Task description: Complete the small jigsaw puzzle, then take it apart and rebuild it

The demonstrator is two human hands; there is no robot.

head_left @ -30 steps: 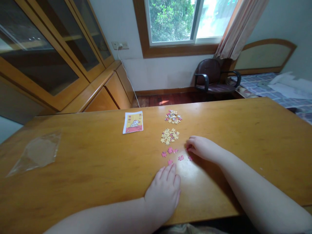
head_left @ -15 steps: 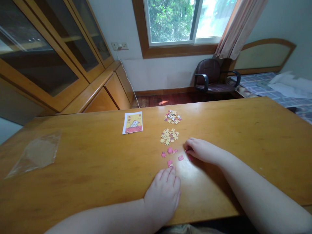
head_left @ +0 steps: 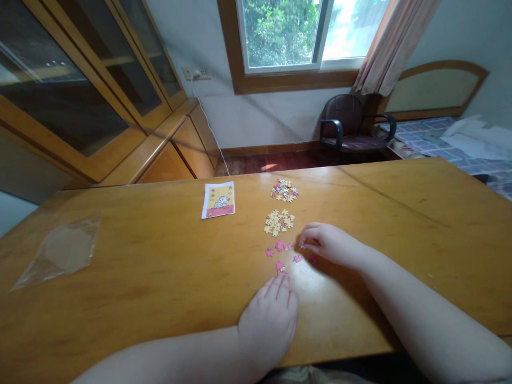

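My left hand (head_left: 272, 314) lies flat on the table, fingers stretched forward, its fingertips touching a pink puzzle piece (head_left: 280, 266). Thumb and fingers of my right hand (head_left: 326, 242) are pinched on a small puzzle piece (head_left: 301, 247), seen edge-on and mostly hidden. Around that hand lie loose pink pieces: one piece (head_left: 297, 258) just below the fingertips and another piece (head_left: 313, 257) under the palm. Further left are a pink piece (head_left: 270, 252) and a small pink cluster (head_left: 279, 245). Beyond them sits a pile of yellow pieces (head_left: 279, 222).
A mixed pile of puzzle pieces (head_left: 284, 190) lies near the table's far edge. Left of it is a picture card (head_left: 219, 200) with a white animal on yellow and pink. A clear plastic bag (head_left: 60, 250) rests at the left. An armchair (head_left: 346, 122) stands beyond the wooden table (head_left: 160, 277).
My right hand has shifted slightly left and lifted, with a puzzle piece now showing between its fingertips. My left hand stays at the pink piece.
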